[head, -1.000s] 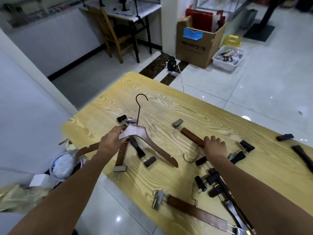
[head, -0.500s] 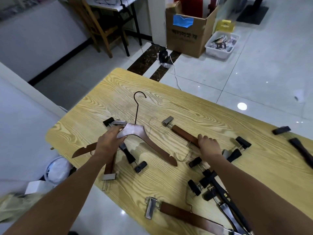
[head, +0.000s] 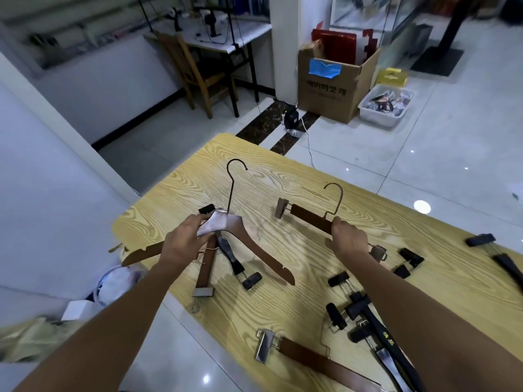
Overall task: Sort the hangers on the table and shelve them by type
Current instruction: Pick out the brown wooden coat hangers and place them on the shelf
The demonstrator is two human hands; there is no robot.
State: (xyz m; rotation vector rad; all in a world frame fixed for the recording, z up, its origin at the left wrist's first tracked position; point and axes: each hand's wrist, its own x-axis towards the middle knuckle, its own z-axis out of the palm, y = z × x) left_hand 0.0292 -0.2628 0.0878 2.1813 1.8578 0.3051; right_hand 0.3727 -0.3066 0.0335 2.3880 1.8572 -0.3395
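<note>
My left hand (head: 184, 241) grips a brown curved wooden coat hanger (head: 254, 250) with a black hook, raised over the left end of the yellow wooden table (head: 283, 179). My right hand (head: 349, 243) holds a brown straight clip hanger (head: 307, 217), its hook upright and lifted off the table. Beneath the coat hanger lie another brown clip hanger (head: 205, 271) and a black clip hanger (head: 235, 260). A brown clip hanger (head: 317, 363) lies at the near edge. Several black clip hangers (head: 368, 315) lie under my right forearm.
More black hangers (head: 498, 256) lie at the table's right end. Beyond the table stand a cardboard box (head: 331, 83), a white bin (head: 386, 104), a wooden chair (head: 198, 75) and a desk. A white wall (head: 42, 165) runs along the left. Bags sit on the floor at lower left.
My right hand closed on the brown clip hanger and lifted it, hook now upright. My left hand raised the coat hanger slightly. The camera tilted up.
</note>
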